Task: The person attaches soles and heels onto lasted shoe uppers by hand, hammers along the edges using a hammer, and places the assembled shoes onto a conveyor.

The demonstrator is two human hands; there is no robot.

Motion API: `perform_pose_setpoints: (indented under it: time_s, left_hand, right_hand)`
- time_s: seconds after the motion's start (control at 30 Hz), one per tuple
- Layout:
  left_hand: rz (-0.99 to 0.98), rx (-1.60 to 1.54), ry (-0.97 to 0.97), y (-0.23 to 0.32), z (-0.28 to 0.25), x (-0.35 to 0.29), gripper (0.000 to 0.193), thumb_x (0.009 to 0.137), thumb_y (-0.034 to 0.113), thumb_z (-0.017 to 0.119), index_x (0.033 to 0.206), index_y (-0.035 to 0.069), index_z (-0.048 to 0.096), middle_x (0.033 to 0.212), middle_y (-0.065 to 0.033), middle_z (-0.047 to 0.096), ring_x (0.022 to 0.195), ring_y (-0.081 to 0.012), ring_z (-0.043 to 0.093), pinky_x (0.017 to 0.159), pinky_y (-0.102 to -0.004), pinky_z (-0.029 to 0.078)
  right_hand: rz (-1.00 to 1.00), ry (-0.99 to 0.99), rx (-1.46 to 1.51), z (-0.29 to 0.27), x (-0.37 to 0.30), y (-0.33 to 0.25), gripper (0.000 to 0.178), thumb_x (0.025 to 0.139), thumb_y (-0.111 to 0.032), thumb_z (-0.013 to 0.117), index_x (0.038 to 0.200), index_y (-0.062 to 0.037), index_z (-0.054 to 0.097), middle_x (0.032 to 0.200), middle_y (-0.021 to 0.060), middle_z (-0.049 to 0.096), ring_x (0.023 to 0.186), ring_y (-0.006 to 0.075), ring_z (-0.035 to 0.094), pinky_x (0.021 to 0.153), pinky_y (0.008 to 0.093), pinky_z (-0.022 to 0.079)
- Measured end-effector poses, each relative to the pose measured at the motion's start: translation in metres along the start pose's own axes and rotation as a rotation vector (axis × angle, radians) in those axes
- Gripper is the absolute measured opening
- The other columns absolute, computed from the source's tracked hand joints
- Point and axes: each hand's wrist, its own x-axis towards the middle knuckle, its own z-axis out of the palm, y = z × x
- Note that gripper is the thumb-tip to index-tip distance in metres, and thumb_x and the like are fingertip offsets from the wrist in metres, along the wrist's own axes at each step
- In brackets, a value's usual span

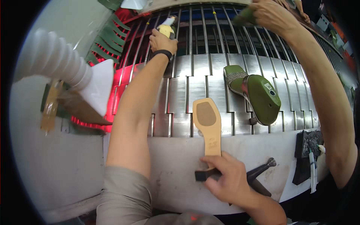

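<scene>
In my right hand [228, 178] I hold a tan shoe sole [212, 140] with a brown patch on its forepart and a black heel block [202, 175]. My fingers close round its heel end, and the forepart points away from me over the metal slats. My left hand [164, 42] reaches far out over the conveyor rods, its fingers round a pale yellow and grey piece [166, 30]; its exact kind is unclear. Between my hand and the co-worker's arm, a green shoe last [264, 99] with a glittery strap [236, 77] lies on the slats, underside up.
A slatted metal conveyor [180, 86] runs ahead of the pale ledge [168, 161]. A hammer [262, 170] and a black pad [303, 153] with a syringe [312, 170] lie right. A co-worker's arm [318, 75] reaches in. A white hose [56, 60] and green curtain strips [110, 39] are left.
</scene>
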Motion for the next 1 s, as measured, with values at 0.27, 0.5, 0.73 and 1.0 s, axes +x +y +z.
perform_pose_setpoints:
  time_s: [0.27,0.5,0.73,1.0]
  left_hand:
    - [0.346,-0.257,0.003,-0.059,-0.177,-0.179,0.097,0.072,0.025,0.087,0.148,-0.007,0.036,0.132,-0.0282,0.058,0.125,-0.0434,0.054,0.110,-0.0484,0.044]
    - [0.552,-0.176,0.020,-0.136,-0.326,-0.358,0.094,0.072,0.005,0.087,0.153,0.000,0.040,0.133,-0.0227,0.056,0.121,-0.0407,0.058,0.104,-0.0444,0.048]
    - [0.314,-0.487,-0.260,-0.184,-0.343,-0.415,0.067,0.088,0.007,0.080,0.147,-0.001,0.051,0.138,-0.0189,0.061,0.126,-0.0308,0.060,0.109,-0.0396,0.046]
    - [0.172,-0.585,-0.222,-0.192,-0.337,-0.428,0.046,0.092,0.018,0.083,0.126,-0.005,0.062,0.109,-0.0144,0.073,0.102,-0.0227,0.069,0.094,-0.0347,0.053]
  right_hand:
    - [0.476,0.277,0.967,0.031,-0.026,-0.034,0.026,0.104,-0.021,0.066,0.120,-0.0018,0.071,0.121,0.0062,0.066,0.100,0.0125,0.066,0.088,0.0302,0.055]
    - [-0.110,0.349,-0.469,0.021,-0.116,0.006,0.044,0.082,-0.011,0.079,0.125,-0.0040,0.072,0.153,0.0382,0.043,0.143,0.0548,0.040,0.118,0.0532,0.037]
    - [-0.082,0.204,0.498,-0.017,-0.086,-0.016,0.045,0.104,-0.036,0.061,0.115,0.0061,0.071,0.118,0.0193,0.072,0.108,0.0243,0.070,0.096,0.0347,0.053]
    - [0.029,0.328,0.434,0.018,-0.090,0.003,0.048,0.103,-0.034,0.069,0.066,-0.0051,0.058,0.058,-0.0017,0.051,0.049,0.0043,0.042,0.046,0.0235,0.032]
